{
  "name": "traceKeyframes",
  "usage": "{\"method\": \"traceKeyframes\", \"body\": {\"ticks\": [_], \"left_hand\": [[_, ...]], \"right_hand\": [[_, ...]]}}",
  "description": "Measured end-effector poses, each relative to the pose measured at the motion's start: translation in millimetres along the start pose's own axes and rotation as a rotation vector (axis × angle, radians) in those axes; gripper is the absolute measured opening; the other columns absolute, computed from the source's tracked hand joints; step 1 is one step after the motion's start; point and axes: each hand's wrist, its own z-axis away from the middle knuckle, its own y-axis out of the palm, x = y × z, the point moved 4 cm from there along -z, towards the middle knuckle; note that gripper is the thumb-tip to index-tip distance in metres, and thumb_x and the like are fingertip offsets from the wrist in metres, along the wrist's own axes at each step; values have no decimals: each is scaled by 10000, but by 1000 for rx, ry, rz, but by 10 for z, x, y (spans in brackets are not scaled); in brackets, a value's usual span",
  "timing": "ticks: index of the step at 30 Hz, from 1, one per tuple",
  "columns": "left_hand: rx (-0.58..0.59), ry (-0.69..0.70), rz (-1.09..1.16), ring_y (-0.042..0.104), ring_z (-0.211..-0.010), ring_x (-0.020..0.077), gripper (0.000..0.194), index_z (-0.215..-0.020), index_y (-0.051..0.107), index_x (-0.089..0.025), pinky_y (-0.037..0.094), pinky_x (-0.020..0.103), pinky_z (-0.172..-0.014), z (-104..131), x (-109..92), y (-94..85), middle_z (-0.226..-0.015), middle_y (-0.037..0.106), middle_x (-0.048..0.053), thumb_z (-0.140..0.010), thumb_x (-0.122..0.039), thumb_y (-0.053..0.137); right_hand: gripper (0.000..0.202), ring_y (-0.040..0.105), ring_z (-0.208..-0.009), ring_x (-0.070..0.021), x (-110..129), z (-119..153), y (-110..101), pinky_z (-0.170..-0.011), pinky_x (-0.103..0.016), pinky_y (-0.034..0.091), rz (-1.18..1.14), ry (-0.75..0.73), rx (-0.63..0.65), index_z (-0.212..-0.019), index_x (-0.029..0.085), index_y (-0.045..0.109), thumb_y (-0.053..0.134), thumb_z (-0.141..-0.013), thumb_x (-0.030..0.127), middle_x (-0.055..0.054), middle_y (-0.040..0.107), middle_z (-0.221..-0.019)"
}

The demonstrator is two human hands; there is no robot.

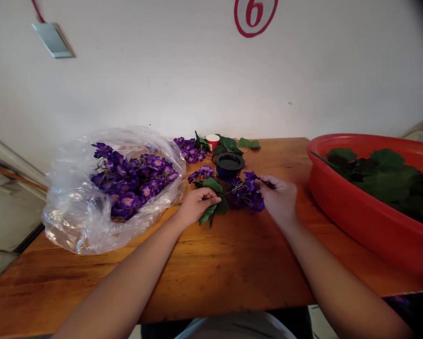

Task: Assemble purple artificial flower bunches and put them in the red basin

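Firstly, upper left of the frame: one pale wall box [55, 41], red strip above it.

Left: one clear plastic bag [68, 221], mouth open, on the wooden tabletop [197, 282]. Contents: purple blossoms [135, 181], overlapping, not countable.

Centre, rear: one purple flower bunch [190, 151], beside one red container [212, 143] with a pale top; green leaves around the latter, number uncertain.

Centre: one left hand [200, 205], thumb and fingers clamped on green leaves [211, 214] and their stem. Just behind it, one smaller purple cluster [201, 174].

Centre, slightly right: one dark round pot [230, 164]; in front of it, between the two hands, one purple spray [248, 192], thin stems running toward the leaves.

Right of centre: one right hand [278, 195], thumb and finger pinched together on the spray's right end. Step in hand, as judged: handling and arranging blossoms while the left hand steadies the leafy end. Next move seems to call for a light fingertip pinch and a steady left hold.

Upper right of centre: one red circled numeral [256, 13].

Right: one red tub [363, 228], holding dark green leaves [384, 176], uncounted.
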Motion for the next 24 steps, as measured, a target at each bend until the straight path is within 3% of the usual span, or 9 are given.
{"method": "traceKeyframes", "body": {"ticks": [17, 21, 24], "left_hand": [[-7, 10, -63, 495, -613, 103, 258, -728, 629, -156, 372, 213, -570, 10, -35, 18, -660, 576, -10, -822, -396, 640], [-13, 40, -125, 509, -621, 108, 278, -735, 636, -162, 382, 219, -586, 9, -17, 8, -669, 591, -8, -835, -420, 621], [-13, 49, -137, 509, -619, 109, 283, -731, 632, -160, 382, 219, -583, 16, -23, 11, -663, 589, -7, -844, -419, 610]], "right_hand": [[159, 612, -633, -175, 15, 27, 77, -570, -286, 453, 19, 17, 43, -756, 191, 721, 678, -709, 336, -38, 695, -704], [148, 607, -621, -171, 36, 13, 58, -565, -284, 451, 37, 60, 105, -742, 184, 710, 674, -708, 324, -39, 689, -685], [158, 597, -625, -165, 37, -16, 39, -562, -279, 447, 58, 102, 223, -764, 184, 699, 676, -704, 328, -37, 686, -709]]}}
